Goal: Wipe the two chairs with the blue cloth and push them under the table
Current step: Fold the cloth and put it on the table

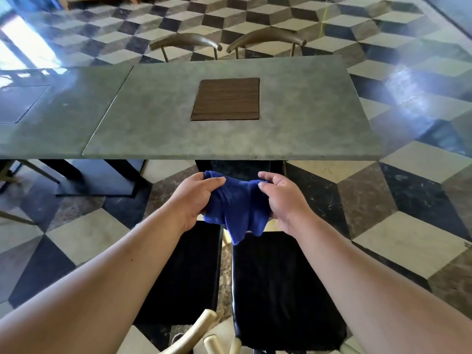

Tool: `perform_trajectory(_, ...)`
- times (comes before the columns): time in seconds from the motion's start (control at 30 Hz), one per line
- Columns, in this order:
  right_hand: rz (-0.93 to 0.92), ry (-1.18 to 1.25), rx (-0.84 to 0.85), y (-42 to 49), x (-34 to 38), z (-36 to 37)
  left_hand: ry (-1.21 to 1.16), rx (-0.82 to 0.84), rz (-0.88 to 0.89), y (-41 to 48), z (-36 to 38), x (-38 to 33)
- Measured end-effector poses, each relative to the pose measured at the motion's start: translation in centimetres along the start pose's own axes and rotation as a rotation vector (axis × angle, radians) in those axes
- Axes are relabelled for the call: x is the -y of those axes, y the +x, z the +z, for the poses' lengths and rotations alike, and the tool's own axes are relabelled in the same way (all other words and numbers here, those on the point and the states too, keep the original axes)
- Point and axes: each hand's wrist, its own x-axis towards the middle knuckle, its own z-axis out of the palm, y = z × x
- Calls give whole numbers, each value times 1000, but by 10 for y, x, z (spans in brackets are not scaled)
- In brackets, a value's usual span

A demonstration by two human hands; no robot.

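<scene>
Both my hands hold the blue cloth [237,210] in the air, just in front of the grey table's near edge [229,155]. My left hand [198,198] grips its left side and my right hand [281,200] pinches its right side; the cloth sags between them. Below the cloth stand two chairs with black seats, side by side and pulled out from the table: the left chair [189,277] and the right chair [278,290]. Their pale wooden backrests [201,328] show at the bottom edge. My forearms cover parts of both seats.
A brown wooden inset [226,99] lies in the middle of the tabletop. Two more chairs with curved backs [186,40] [268,37] are tucked in at the far side. A second table [51,111] adjoins on the left. The floor is patterned tile.
</scene>
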Motion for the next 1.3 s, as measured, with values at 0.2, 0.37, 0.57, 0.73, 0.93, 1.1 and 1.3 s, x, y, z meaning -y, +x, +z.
perform_trajectory(0.2,-202,-135,-73,0,15,22,141,-102,-59,12,-25,16)
perform_trajectory(0.37,-187,38,21,3,32,66,206,-37,-203,26,-66,24)
perform_trajectory(0.57,-90,185,124,9,48,125,122,199,-290,40,-127,20)
perform_trajectory(0.73,-68,265,191,15,58,159,-161,415,-306,60,-165,13)
perform_trajectory(0.93,-75,74,99,29,61,168,-198,249,-108,84,-197,6)
perform_trajectory(1.1,-123,-258,26,40,53,169,-23,72,8,91,-202,-5)
perform_trajectory(1.3,-279,-714,-2,46,51,164,291,61,150,97,-210,-14)
